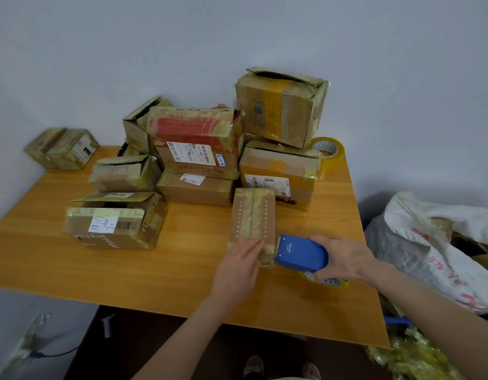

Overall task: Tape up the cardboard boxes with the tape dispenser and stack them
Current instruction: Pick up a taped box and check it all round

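One narrow brown cardboard box (252, 218) lies mid-table on the orange wooden table (45, 259), its long axis pointing away from the person. The left hand (238, 267) rests flat on its near end. The right hand (344, 259) grips one blue tape dispenser (300, 252) at its near right corner. About nine other boxes (196, 141) are piled behind, beside one clear tape roll (329, 150).

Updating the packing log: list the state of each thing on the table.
narrow box: flaps closed, tape along seam
tape dispenser: gripped, at narrow box's near end
left hand: flat on narrow box
right hand: grips tape dispenser
front-left box: top open
tape roll: loose, far right
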